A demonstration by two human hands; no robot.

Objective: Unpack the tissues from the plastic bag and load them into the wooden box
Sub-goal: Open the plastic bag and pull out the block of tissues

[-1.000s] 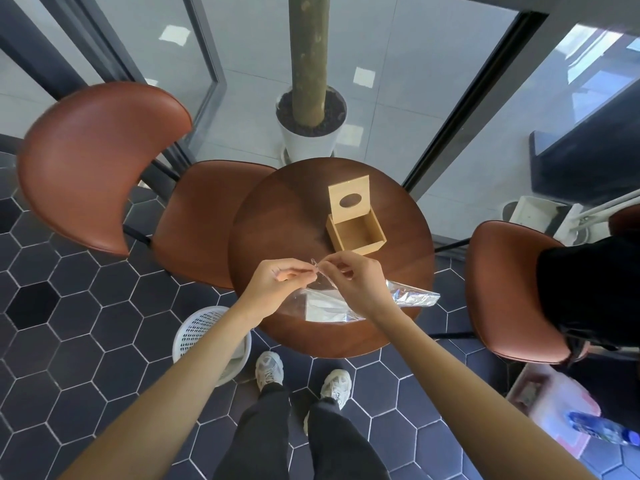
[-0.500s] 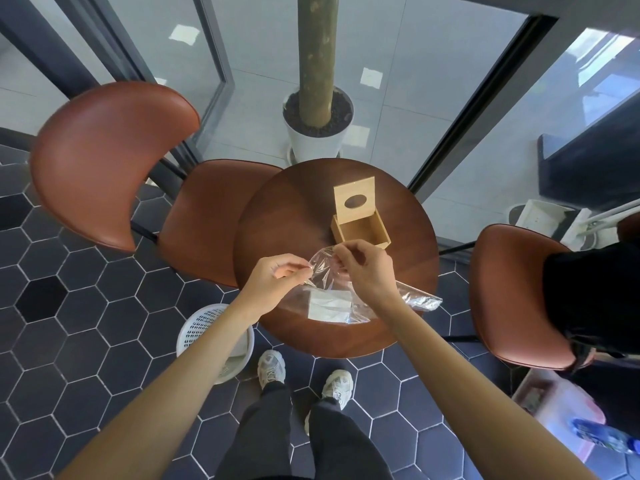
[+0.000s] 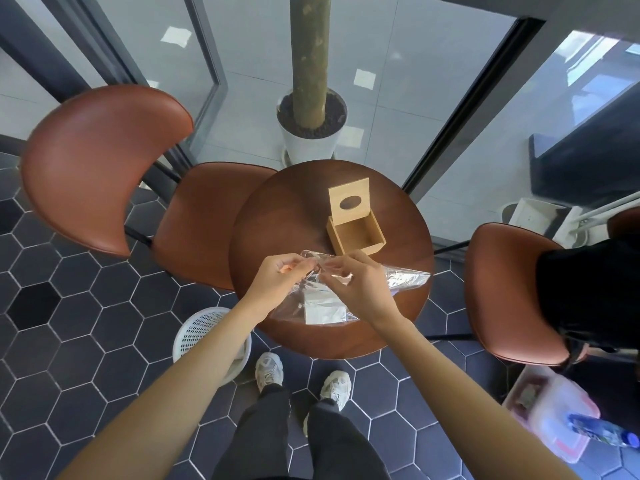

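A clear plastic bag [image 3: 405, 280] lies on the near half of the round wooden table [image 3: 273, 216], with a white stack of tissues [image 3: 323, 308] inside it. My left hand [image 3: 277, 278] and my right hand [image 3: 356, 282] each pinch the bag's upper edge, close together above the tissues. Just beyond my right hand stands the small wooden box [image 3: 356, 233], empty, its lid with an oval slot tipped up at the back.
Brown chairs stand to the left [image 3: 104, 168] and right [image 3: 502, 299] of the table. A white perforated basket [image 3: 204, 332] sits on the hexagon-tiled floor by my left arm. A potted trunk [image 3: 311, 133] stands behind the table. A clear bin [image 3: 554, 424] sits lower right.
My hands have come closer together on the bag's edge. The bag's mouth has lifted slightly toward the box.
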